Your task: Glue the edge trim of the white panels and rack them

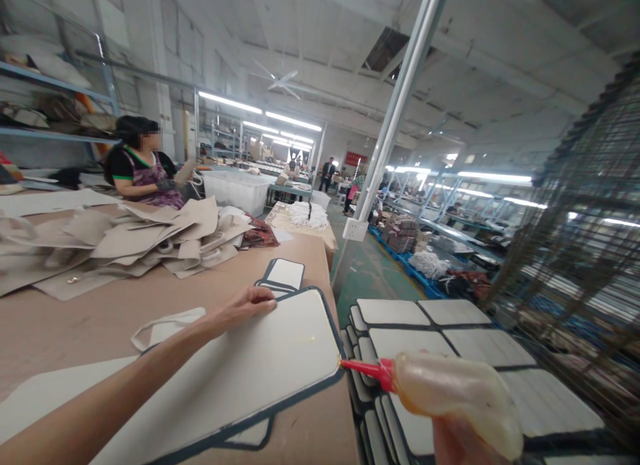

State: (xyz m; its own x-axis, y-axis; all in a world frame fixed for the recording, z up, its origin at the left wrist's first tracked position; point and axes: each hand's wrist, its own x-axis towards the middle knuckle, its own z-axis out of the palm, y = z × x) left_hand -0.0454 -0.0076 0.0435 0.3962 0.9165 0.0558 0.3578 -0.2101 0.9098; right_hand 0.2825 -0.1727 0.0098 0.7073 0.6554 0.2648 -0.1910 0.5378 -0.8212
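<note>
Wrapped around a squeeze bottle (450, 391), the right hand (455, 441), mostly hidden beneath it, aims the red nozzle (367, 369) leftward at a pale panel's (280, 345) dark edge above the table (315, 418); the left hand (253, 303), arm stretched forward, pinches the panel's far side.

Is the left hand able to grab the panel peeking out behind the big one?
Probably yes: the left hand is right by the peeking panel, whose far part looks uncovered, but it'd likely have to let go of the big panel first.
</note>
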